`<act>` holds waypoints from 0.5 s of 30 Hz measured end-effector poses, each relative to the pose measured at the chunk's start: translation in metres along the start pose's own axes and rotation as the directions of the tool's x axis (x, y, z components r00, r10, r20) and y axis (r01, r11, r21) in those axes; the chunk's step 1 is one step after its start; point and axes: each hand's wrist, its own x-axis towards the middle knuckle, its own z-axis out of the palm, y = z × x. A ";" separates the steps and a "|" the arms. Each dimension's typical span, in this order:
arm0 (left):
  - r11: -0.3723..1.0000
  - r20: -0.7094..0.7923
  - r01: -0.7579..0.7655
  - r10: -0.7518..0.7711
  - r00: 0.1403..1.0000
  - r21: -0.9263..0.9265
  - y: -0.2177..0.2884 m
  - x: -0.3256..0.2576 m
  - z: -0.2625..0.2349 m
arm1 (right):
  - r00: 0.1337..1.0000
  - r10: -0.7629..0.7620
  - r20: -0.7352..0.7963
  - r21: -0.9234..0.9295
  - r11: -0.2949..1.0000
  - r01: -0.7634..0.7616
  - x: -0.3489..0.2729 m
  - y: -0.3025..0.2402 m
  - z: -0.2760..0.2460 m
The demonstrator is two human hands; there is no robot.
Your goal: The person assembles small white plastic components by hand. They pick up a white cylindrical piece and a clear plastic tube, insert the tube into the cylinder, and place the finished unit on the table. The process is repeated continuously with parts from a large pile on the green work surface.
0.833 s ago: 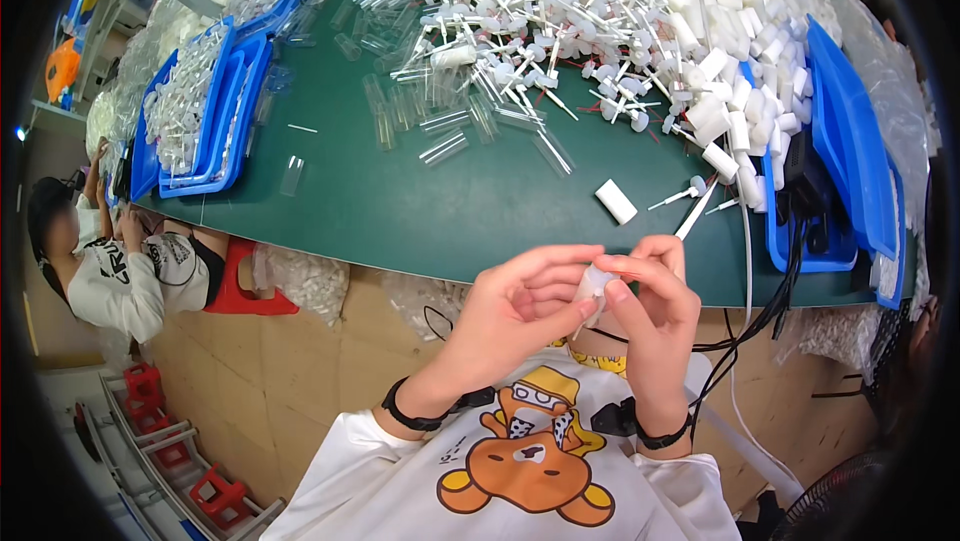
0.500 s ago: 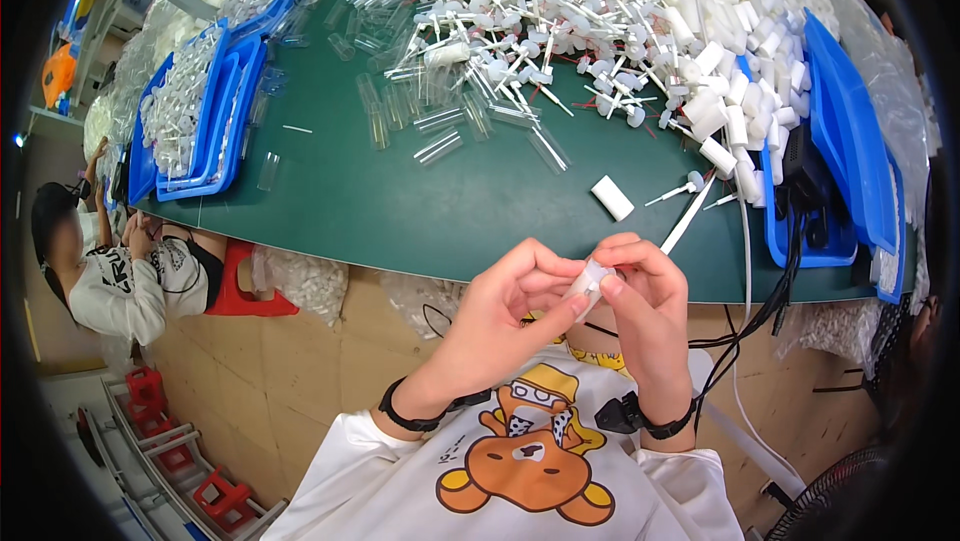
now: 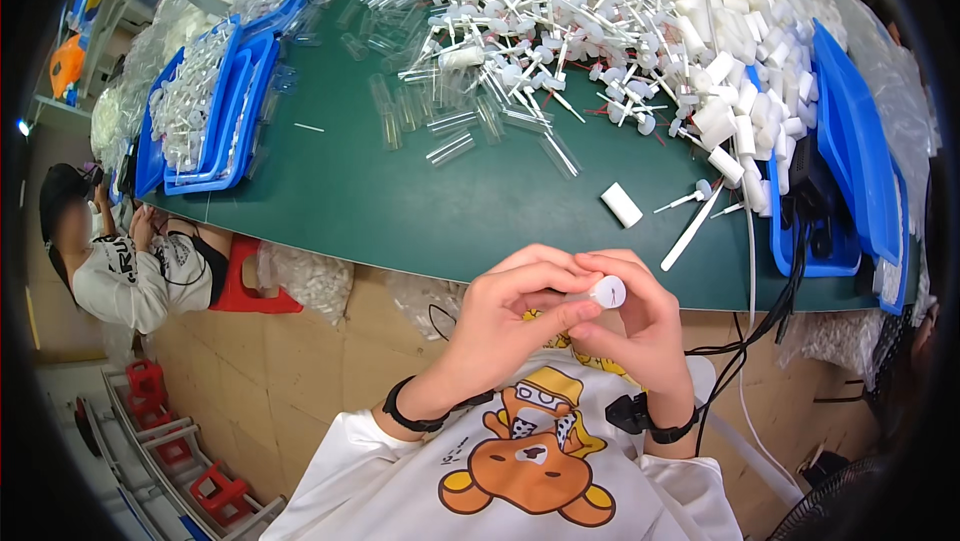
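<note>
A small white part with a round, flat end (image 3: 609,292) is held up between my two hands, just off the table's near edge. My left hand (image 3: 530,316) pinches it with thumb and forefinger, and its body is mostly hidden in those fingers. Around its other side curls my right hand (image 3: 645,316), forefinger above and thumb below. On the green table (image 3: 400,211) past my hands lie a white cylinder (image 3: 622,205), a thin stem with a round translucent cap (image 3: 688,199) and a flat white strip (image 3: 692,231).
Clear tubes (image 3: 450,148), a heap of capped stems (image 3: 560,21) and a pile of white cylinders (image 3: 735,121) cover the far side. Blue trays (image 3: 845,141) stand right, others (image 3: 240,121) left. Black cables (image 3: 775,291) hang over the right edge. Another person (image 3: 140,271) sits at left.
The white part has turned, so its round end now faces up at me. My right thumb has slid down off it. The view has shifted slightly.
</note>
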 end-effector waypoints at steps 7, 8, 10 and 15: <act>0.946 0.000 -0.110 0.116 0.993 0.304 -0.016 0.006 -0.017 | 0.992 0.091 -0.093 -0.066 0.993 -0.097 -0.004 0.002 0.006; 0.959 0.018 -0.100 0.098 0.995 0.265 -0.019 0.005 -0.019 | 0.990 0.106 -0.095 0.024 0.994 -0.104 -0.003 0.000 0.009; 0.980 0.053 -0.076 0.067 0.996 0.186 -0.022 0.003 -0.022 | 0.986 0.141 -0.092 0.125 0.984 -0.129 -0.001 -0.002 0.012; 0.907 -0.091 -0.147 0.198 0.976 0.395 0.017 0.002 -0.046 | 0.981 0.149 -0.126 0.148 0.980 -0.130 -0.001 0.001 0.001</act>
